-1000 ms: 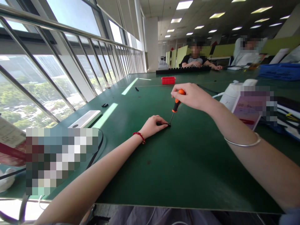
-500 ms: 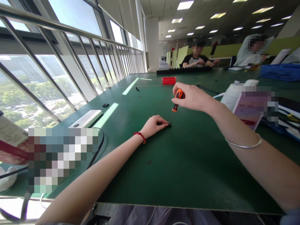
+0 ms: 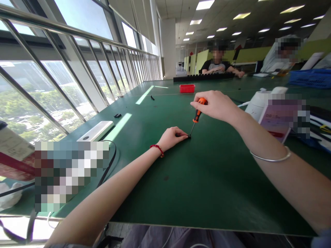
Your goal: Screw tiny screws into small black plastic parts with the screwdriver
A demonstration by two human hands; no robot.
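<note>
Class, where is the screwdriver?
Head view: the screwdriver is right of centre, in the right hand, its tip at a black part by the left hand.

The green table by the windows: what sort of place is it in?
Probably an open-plan office or shared workroom: yellow-green partitions stand behind, light panels line the ceiling, and the right hand holds a screwdriver over the green table.
</note>
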